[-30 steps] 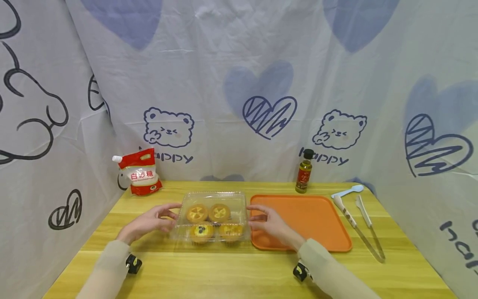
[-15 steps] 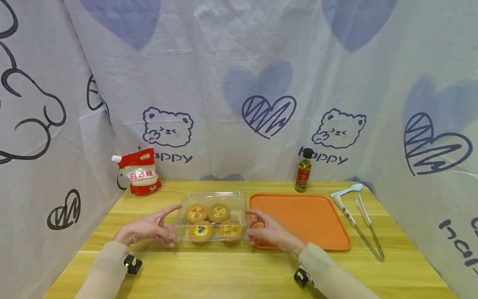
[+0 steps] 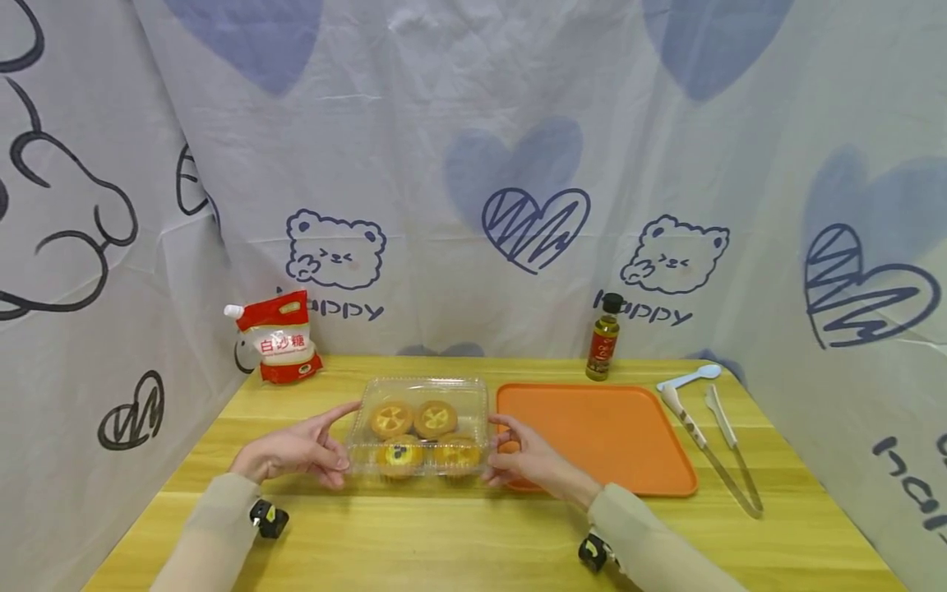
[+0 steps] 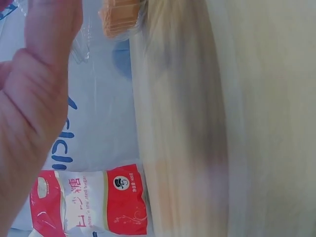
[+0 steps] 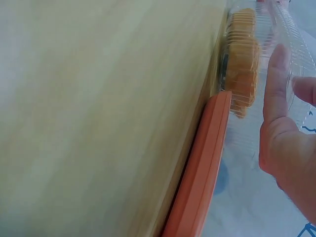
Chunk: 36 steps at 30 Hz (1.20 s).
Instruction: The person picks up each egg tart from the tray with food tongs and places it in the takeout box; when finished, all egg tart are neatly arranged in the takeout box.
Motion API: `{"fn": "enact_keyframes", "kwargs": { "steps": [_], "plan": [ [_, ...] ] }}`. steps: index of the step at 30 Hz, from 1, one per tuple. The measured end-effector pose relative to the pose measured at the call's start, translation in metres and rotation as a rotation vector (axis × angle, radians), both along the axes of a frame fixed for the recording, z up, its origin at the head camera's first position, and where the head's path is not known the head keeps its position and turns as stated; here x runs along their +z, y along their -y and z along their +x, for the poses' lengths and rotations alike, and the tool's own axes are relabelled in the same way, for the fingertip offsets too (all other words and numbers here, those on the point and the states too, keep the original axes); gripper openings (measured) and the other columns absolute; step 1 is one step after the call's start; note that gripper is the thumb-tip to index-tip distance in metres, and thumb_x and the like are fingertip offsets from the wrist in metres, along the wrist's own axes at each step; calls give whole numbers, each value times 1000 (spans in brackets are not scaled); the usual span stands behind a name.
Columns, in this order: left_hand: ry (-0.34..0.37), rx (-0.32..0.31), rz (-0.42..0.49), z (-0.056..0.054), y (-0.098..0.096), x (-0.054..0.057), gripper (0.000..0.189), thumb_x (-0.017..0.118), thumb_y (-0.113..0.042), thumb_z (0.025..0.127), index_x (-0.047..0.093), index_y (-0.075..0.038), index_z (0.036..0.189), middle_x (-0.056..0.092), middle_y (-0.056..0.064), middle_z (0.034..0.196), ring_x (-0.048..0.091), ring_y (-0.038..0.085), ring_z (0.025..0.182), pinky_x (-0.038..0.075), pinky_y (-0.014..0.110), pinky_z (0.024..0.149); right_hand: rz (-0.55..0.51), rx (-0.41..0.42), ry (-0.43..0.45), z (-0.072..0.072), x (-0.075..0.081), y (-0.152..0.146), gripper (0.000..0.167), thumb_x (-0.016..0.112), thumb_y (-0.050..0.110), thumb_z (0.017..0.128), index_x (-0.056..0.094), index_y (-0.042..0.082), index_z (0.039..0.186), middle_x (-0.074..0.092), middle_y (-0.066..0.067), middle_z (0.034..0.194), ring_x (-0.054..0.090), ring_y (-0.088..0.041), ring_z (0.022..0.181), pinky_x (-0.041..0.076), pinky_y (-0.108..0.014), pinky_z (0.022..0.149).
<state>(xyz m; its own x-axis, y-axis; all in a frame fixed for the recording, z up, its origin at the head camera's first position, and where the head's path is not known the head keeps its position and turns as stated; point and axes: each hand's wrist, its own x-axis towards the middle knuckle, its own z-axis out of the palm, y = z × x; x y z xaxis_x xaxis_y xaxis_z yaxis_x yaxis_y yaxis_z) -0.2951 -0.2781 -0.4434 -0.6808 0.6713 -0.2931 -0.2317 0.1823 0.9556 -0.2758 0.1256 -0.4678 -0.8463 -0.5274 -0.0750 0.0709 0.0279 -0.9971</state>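
A clear plastic clamshell box (image 3: 353, 427) sits on the table with several round tarts inside. One tart (image 3: 400, 452) in its front row has dark berries on top. My left hand (image 3: 296, 450) grips the box's left side, index finger stretched toward the back edge and thumb near the front corner. At the opposite side my right hand (image 3: 538, 460) holds the rim between thumb and fingers. In the right wrist view the thumb (image 5: 277, 84) lies straight against the clear plastic. Whether the lid is fully closed, I cannot tell.
An orange tray (image 3: 592, 440) lies right of the box, partly behind my right hand. Beyond it are metal tongs (image 3: 728, 469) and a light blue spoon (image 3: 691, 378). An oil bottle (image 3: 602, 341) and a red sugar bag (image 3: 284, 341) stand at the back.
My left index finger has straightened along the box's side, and the left thumb has moved toward the front corner. My right thumb has also shifted nearer the front. The box stays in place.
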Motion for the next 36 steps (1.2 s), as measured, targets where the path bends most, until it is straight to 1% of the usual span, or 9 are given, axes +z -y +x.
{"fn": "enact_keyframes", "kwargs": {
  "steps": [5, 8, 19, 23, 27, 29, 31, 33, 36],
  "plan": [
    [17, 3, -1, -1, -4, 2, 105, 62, 5, 89, -13, -27, 156, 67, 12, 91, 72, 23, 78, 58, 50, 87, 22, -16, 4, 1, 4, -1, 75, 59, -8, 89, 22, 4, 153, 41, -17, 113, 69, -23, 76, 63, -37, 74],
    [6, -2, -5, -1, -4, 2, 106, 62, 5, 88, -14, -26, 156, 67, 12, 89, 72, 23, 78, 58, 48, 87, 35, -24, 7, 1, 5, 0, 75, 58, -10, 89, 22, 4, 153, 41, -17, 113, 69, -23, 75, 63, -36, 73],
    [-14, 35, -33, 0, -3, 0, 107, 66, 3, 88, -12, -24, 157, 67, 14, 89, 71, 23, 75, 60, 48, 82, 18, -26, 13, 0, -1, 3, 77, 59, -9, 89, 19, 3, 155, 42, -15, 111, 68, -22, 73, 63, -36, 71],
    [-52, 25, -73, -1, -2, 0, 106, 68, -1, 87, -8, -22, 158, 68, 12, 89, 70, 21, 72, 62, 41, 73, 45, -27, 5, 0, -3, 0, 77, 62, -3, 91, 22, 7, 155, 44, -18, 117, 68, -23, 76, 63, -37, 72],
    [-109, 26, -139, -2, -1, 4, 100, 68, -3, 87, 0, -18, 159, 65, 9, 89, 61, 16, 69, 57, 28, 60, 142, -21, -48, 0, -1, -6, 72, 65, 10, 93, 27, 13, 154, 46, -19, 123, 65, -22, 76, 62, -37, 70],
    [-133, 46, -172, -3, -1, 7, 91, 64, -1, 88, 8, -16, 158, 62, 6, 85, 54, 15, 65, 52, 24, 55, 195, -23, -87, -1, 2, -10, 67, 64, 17, 95, 30, 13, 153, 48, -19, 124, 64, -22, 76, 61, -38, 68],
    [-168, 95, -207, -5, -1, 11, 78, 60, -2, 90, 20, -12, 156, 56, 3, 78, 48, 13, 60, 46, 22, 52, 236, -29, -130, -2, 6, -15, 62, 62, 20, 97, 34, 13, 152, 49, -19, 126, 64, -24, 78, 60, -39, 67],
    [-194, 162, -235, -8, -3, 15, 63, 58, -5, 93, 31, -9, 151, 48, 0, 70, 40, 12, 55, 39, 20, 49, 263, -44, -180, -5, 10, -20, 57, 60, 19, 98, 38, 8, 149, 50, -21, 126, 64, -27, 84, 59, -41, 69],
    [-240, 274, -272, -10, -9, 21, 49, 58, -15, 97, 43, -4, 142, 41, -2, 64, 35, 11, 53, 33, 21, 48, 289, -74, -241, -9, 16, -29, 50, 59, 15, 98, 44, 4, 145, 53, -25, 126, 63, -31, 94, 59, -44, 75]
  ]
}}
